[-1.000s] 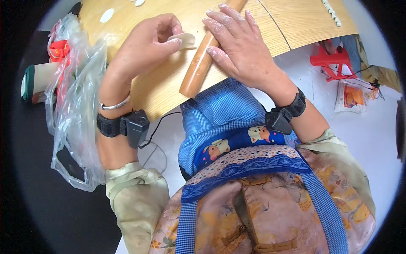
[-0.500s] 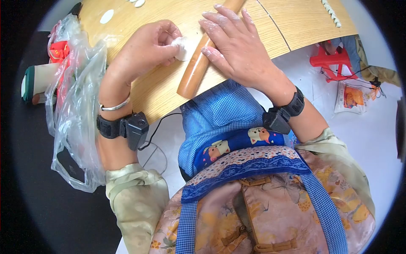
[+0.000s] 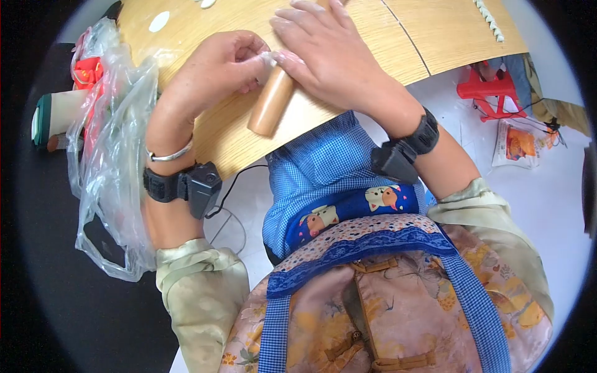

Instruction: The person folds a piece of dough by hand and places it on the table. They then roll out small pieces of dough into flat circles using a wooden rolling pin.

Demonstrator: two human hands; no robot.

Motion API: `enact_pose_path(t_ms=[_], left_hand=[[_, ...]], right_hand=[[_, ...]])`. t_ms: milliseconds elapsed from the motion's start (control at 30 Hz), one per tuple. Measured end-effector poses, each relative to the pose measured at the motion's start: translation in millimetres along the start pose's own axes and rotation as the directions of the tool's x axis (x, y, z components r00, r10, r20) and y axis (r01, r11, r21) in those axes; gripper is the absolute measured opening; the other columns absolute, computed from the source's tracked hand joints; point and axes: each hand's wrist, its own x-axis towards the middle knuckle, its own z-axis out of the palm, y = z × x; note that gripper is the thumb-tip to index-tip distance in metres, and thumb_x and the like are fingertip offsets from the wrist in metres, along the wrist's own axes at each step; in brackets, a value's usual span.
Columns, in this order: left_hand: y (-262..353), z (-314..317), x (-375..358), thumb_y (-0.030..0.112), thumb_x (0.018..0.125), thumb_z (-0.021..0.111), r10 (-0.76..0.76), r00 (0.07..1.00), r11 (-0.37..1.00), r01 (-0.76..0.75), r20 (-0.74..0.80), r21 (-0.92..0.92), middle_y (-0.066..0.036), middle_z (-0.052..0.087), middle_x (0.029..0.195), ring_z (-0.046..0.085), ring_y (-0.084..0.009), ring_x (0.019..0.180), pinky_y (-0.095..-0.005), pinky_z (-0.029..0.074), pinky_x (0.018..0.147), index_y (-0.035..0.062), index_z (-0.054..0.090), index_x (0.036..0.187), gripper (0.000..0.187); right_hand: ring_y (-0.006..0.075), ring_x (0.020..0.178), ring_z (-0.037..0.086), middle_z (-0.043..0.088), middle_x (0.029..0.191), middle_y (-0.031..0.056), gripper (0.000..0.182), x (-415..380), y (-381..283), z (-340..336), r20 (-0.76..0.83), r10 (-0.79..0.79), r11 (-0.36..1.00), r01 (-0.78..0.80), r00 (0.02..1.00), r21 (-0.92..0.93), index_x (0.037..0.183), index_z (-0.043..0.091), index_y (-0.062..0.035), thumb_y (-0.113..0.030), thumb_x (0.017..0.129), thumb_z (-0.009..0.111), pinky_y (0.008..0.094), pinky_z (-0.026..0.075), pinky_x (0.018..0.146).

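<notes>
A wooden rolling pin [image 3: 272, 104] lies slantwise near the front edge of the wooden table [image 3: 217, 140]. Spread over its upper part is my right hand [image 3: 329, 56], palm down, with flour on the fingers. My left hand [image 3: 227, 65] is curled just left of the pin, its thumb and fingers pinching the edge of a white piece of dough [image 3: 270, 59]. Most of that dough is hidden by the pin and my right hand. A flat white dough round [image 3: 159, 22] lies at the table's far left, with more white pieces [image 3: 206, 3] at the top edge.
A row of small white pieces [image 3: 489, 20] lies at the table's far right. Clear plastic bags [image 3: 118, 155] hang at the left, beside a green and white container [image 3: 59, 121]. A red plastic object [image 3: 491, 93] and an orange and white packet [image 3: 517, 144] are below the right edge.
My right hand and the rolling pin have moved to the left, the pin now over the dough. My left hand has stayed nearly in place, still pinching it.
</notes>
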Motion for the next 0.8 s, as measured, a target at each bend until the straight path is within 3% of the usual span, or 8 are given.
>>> enact_pose_path(t_ms=[33, 100, 200, 267, 367, 500, 667, 800], left_hand=[[-8, 1, 4, 0.02, 0.098, 0.061, 0.073, 0.997, 0.994, -0.073, -0.006, 0.078, 0.001, 0.065, 0.09, 0.06, -0.005, 0.078, -0.0216, 0.05, 0.071, 0.0006, 0.064, 0.109, 0.022], [-10, 1, 5, 0.018, 0.096, 0.064, 0.151, 0.988, 0.977, -0.147, -0.016, 0.154, 0.001, 0.065, 0.091, 0.058, -0.0048, 0.079, -0.0216, 0.049, 0.072, 0.0003, 0.064, 0.108, 0.021], [-2, 0, 4, 0.012, 0.092, 0.065, 0.103, 0.994, 0.975, -0.094, -0.034, 0.2, 0.001, 0.063, 0.092, 0.057, -0.005, 0.082, -0.022, 0.048, 0.073, -0.0008, 0.063, 0.107, 0.02], [-1, -3, 3, 0.01, 0.087, 0.065, 0.128, 0.992, 0.99, -0.127, -0.017, 0.057, -0.002, 0.064, 0.08, 0.059, -0.0087, 0.075, -0.0256, 0.05, 0.07, -0.0036, 0.065, 0.104, 0.022], [-9, -2, 6, 0.009, 0.085, 0.064, 0.185, 0.982, 0.974, -0.18, 0.023, -0.139, -0.002, 0.063, 0.081, 0.059, -0.0089, 0.076, -0.0258, 0.05, 0.071, -0.0036, 0.065, 0.104, 0.022], [-3, 1, 3, 0.006, 0.087, 0.062, 0.12, 0.992, 0.988, -0.115, 0.041, -0.103, 0.003, 0.06, 0.089, 0.057, -0.0055, 0.082, -0.0225, 0.048, 0.073, -0.0018, 0.062, 0.106, 0.02], [1, 0, 2, 0.002, 0.084, 0.065, 0.113, 0.993, 0.984, -0.106, -0.038, 0.144, 0.003, 0.061, 0.088, 0.058, -0.0049, 0.081, -0.0221, 0.048, 0.071, -0.0009, 0.062, 0.105, 0.021], [-4, -1, 6, 0.004, 0.086, 0.064, 0.088, 0.996, 0.996, -0.087, -0.03, 0.006, 0.004, 0.059, 0.086, 0.057, -0.0043, 0.08, -0.0218, 0.047, 0.069, -0.0003, 0.062, 0.103, 0.018]], right_hand=[[0.0409, 0.142, 0.04, 0.053, 0.143, 0.0259, 0.061, -8, 2, -2, 0.001, -0.005, 1.0, 0.005, 1.0, -0.002, 0.139, 0.05, 0.0093, -0.041, 0.106, 0.042, 0.0602, 0.02, 0.12], [0.0321, 0.147, 0.035, 0.049, 0.15, 0.015, 0.054, -26, 6, -6, -0.036, 0.008, 0.996, -0.011, 0.999, -0.089, 0.14, 0.055, -0.004, -0.042, 0.103, 0.045, 0.0615, 0.018, 0.121], [0.0335, 0.147, 0.035, 0.049, 0.149, 0.0154, 0.055, -39, 8, -16, -0.028, 0.01, 0.995, -0.012, 1.0, -0.095, 0.142, 0.054, -0.004, -0.041, 0.102, 0.047, 0.0623, 0.018, 0.121], [0.0346, 0.147, 0.035, 0.049, 0.15, 0.0152, 0.055, -40, 8, -17, -0.009, -0.002, 0.994, 0.001, 1.0, -0.114, 0.143, 0.052, -0.0042, -0.04, 0.102, 0.049, 0.063, 0.018, 0.12], [0.0349, 0.147, 0.034, 0.049, 0.148, 0.0159, 0.055, -39, 6, -16, -0.014, 0.024, 0.997, -0.025, 1.0, -0.073, 0.142, 0.053, -0.0041, -0.04, 0.101, 0.051, 0.064, 0.019, 0.12], [0.0356, 0.147, 0.034, 0.05, 0.148, 0.0161, 0.055, -39, 7, -18, -0.004, 0.01, 0.997, -0.01, 1.0, -0.077, 0.142, 0.052, -0.0037, -0.039, 0.1, 0.051, 0.0641, 0.019, 0.119], [0.037, 0.146, 0.035, 0.05, 0.147, 0.0169, 0.055, -39, 8, -17, -0.001, 0.011, 0.998, -0.011, 1.0, -0.063, 0.142, 0.052, -0.0034, -0.039, 0.1, 0.051, 0.0646, 0.02, 0.119], [0.0375, 0.146, 0.035, 0.05, 0.147, 0.0172, 0.055, -38, 7, -19, 0.005, 0.013, 0.999, -0.012, 1.0, -0.051, 0.141, 0.052, -0.003, -0.038, 0.099, 0.052, 0.0646, 0.02, 0.118]])
